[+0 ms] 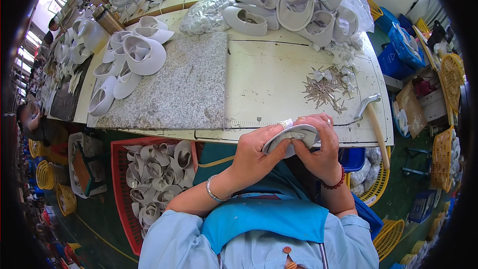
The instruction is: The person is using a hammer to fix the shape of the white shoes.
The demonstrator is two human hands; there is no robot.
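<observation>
Both of my hands hold one grey shoe sole piece in front of my chest, just below the table's front edge. My left hand grips its left side with the thumb on top. Fingers of my right hand curl over its right end. A hammer with a wooden handle lies on the table just right of my right hand. A scatter of small nails lies on the table beyond my hands.
A speckled stone slab lies left on the pale table. White and grey shoe parts are piled at the back and left. A red crate of grey parts stands at lower left. Yellow and blue baskets stand right.
</observation>
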